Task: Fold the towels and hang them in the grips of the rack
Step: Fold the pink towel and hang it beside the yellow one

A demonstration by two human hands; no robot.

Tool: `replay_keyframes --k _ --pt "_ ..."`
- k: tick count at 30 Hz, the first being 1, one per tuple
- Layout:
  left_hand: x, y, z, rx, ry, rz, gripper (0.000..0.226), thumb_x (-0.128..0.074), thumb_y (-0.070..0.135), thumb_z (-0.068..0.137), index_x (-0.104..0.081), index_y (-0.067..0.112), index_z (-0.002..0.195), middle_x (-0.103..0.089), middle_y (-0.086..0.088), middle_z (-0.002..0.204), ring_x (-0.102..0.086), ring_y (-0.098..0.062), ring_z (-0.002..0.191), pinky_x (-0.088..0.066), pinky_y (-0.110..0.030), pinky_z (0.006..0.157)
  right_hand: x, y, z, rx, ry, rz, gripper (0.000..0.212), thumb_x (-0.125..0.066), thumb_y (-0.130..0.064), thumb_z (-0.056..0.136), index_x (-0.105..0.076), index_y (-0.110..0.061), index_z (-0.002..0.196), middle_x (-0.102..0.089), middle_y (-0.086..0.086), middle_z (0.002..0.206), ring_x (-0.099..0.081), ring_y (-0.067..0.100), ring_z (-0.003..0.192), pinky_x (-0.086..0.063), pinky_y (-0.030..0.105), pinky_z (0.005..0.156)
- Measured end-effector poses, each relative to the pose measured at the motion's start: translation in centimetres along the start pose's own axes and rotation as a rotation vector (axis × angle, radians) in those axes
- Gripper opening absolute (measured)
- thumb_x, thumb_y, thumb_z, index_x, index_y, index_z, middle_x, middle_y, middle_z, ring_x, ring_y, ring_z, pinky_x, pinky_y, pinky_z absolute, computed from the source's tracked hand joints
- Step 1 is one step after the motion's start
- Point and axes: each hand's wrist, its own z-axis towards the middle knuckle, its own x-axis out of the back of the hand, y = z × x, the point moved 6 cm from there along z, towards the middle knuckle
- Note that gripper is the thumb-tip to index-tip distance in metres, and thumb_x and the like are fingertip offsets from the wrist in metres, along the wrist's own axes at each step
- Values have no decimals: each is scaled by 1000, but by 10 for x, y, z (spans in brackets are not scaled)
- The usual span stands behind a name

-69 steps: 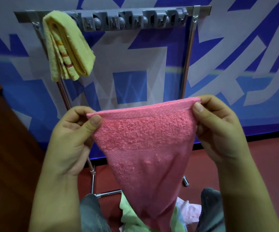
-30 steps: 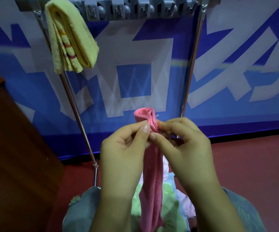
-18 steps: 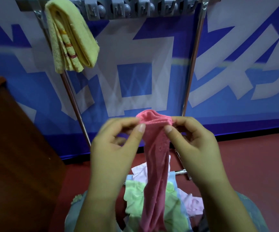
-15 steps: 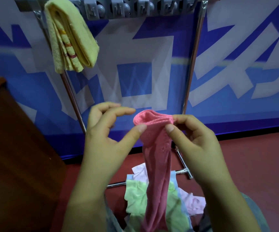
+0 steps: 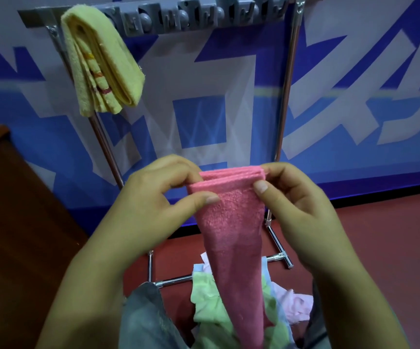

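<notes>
In the middle of the frame the left hand [image 5: 153, 197] pinches the left end of the pink towel [image 5: 231, 235] between thumb and curled fingers, and the right hand [image 5: 297, 205] pinches the right end the same way, so the folded top edge shows several layers while the rest hangs down narrow over a pile of cloths [image 5: 211, 308] at the bottom; at upper left a folded yellow towel [image 5: 103, 64] hangs from the rack [image 5: 203, 16], whose other grips sit along the top bar
</notes>
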Motion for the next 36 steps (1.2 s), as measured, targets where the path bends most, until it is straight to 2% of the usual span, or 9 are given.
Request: replay_keyframes --k 5,10,13,15,18,24,29,33,36 --pt "6 2 3 115 113 -308 29 -81 25 64 -64 30 87 -65 6 87 -65 -5 81 -52 -17 77 0 -9 0 9 -23 50 12 -55 -21 82 -62 -21 91 -72 -7 84 -65 3 79 -51 16 67" --pt "-5 -10 -2 213 173 -395 34 -75 25 62 -64 44 89 -66 2 81 -65 -10 79 -53 -31 81 2 0 -3 1 7 40 12 -54 -11 89 -63 -18 93 -72 -5 87 -65 4 84 -50 16 73" --pt "-3 -10 -2 186 142 -291 36 -79 22 68 -64 43 93 -66 7 88 -64 -6 85 -51 -26 86 0 0 0 -11 3 46 14 -53 -8 89 -63 -17 93 -72 -5 85 -66 4 82 -50 15 71" --pt "0 -2 1 106 78 -107 36 -73 30 71 -60 46 100 -62 15 98 -60 -1 97 -44 -14 89 -5 0 3 -18 -22 51 13 -54 -7 89 -62 -15 94 -72 -2 87 -66 6 85 -52 18 74" --pt "-1 8 5 27 -4 31 39 -72 37 70 -57 43 106 -59 20 102 -56 4 101 -40 -6 85 -17 0 5 -19 -77 70 12 -54 -6 89 -61 -11 96 -71 4 92 -67 11 89 -54 26 81" --pt "1 13 10 10 0 31 13 -71 28 71 -66 24 82 -60 10 77 -57 -4 77 -38 -9 66 -20 10 5 -14 -109 163 17 -51 -15 90 -64 -17 101 -72 2 95 -68 15 93 -54 28 85" --pt "3 14 21 41 -21 -35 12 -70 26 70 -67 22 81 -65 5 80 -59 0 74 -44 -12 65 -3 55 -6 -181 -179 103 37 -59 -14 86 -55 -21 122 -73 -1 96 -67 14 96 -52 30 90" --pt "8 16 34 34 -16 -48 12 -70 25 70 -66 23 80 -66 9 80 -58 2 72 -45 -14 65 3 86 -16 -264 -195 -19 38 -65 7 80 -62 -12 113 -68 8 84 -63 13 83 -53 31 86" --pt "11 18 39 24 -18 -38 12 -71 26 70 -65 26 80 -66 8 82 -59 1 71 -47 -16 64 10 91 -14 -223 -108 -98 29 -69 5 77 -66 -13 100 -69 7 81 -63 12 77 -53 29 80"
